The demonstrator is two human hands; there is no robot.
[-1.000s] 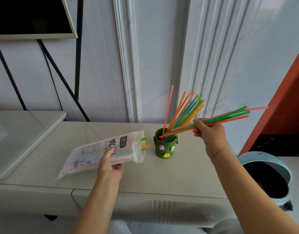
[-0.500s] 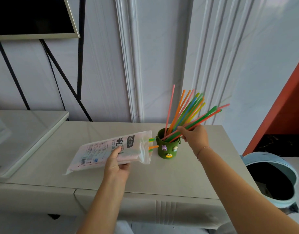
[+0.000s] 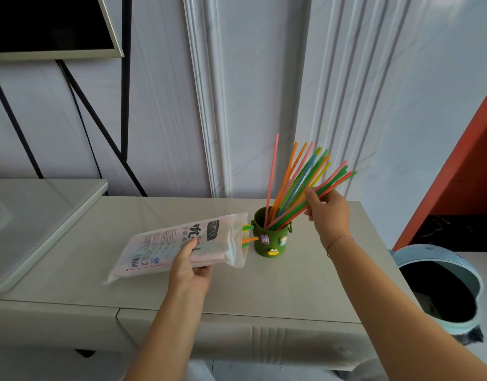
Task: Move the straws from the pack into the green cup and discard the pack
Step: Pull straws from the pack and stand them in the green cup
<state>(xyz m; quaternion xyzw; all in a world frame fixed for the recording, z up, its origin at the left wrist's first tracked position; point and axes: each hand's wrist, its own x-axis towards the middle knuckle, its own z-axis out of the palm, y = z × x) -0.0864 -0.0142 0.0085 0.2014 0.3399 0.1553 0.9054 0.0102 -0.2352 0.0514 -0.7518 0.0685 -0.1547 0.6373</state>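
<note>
fingers (image 3: 312, 196) around straws (image 3: 337, 178) in green cup (image 3: 264, 244)

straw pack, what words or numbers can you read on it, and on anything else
Pack, dark label: "王牌亿品", uncertain.
Pack, large black characters: partly under the left hand, unreadable.
Pack, barcode digits, fine print: too small.
Green cup: no text.

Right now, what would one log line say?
left hand: holds pack | right hand: holds straws, tips in green cup | pack: leftover straws poking out
</note>
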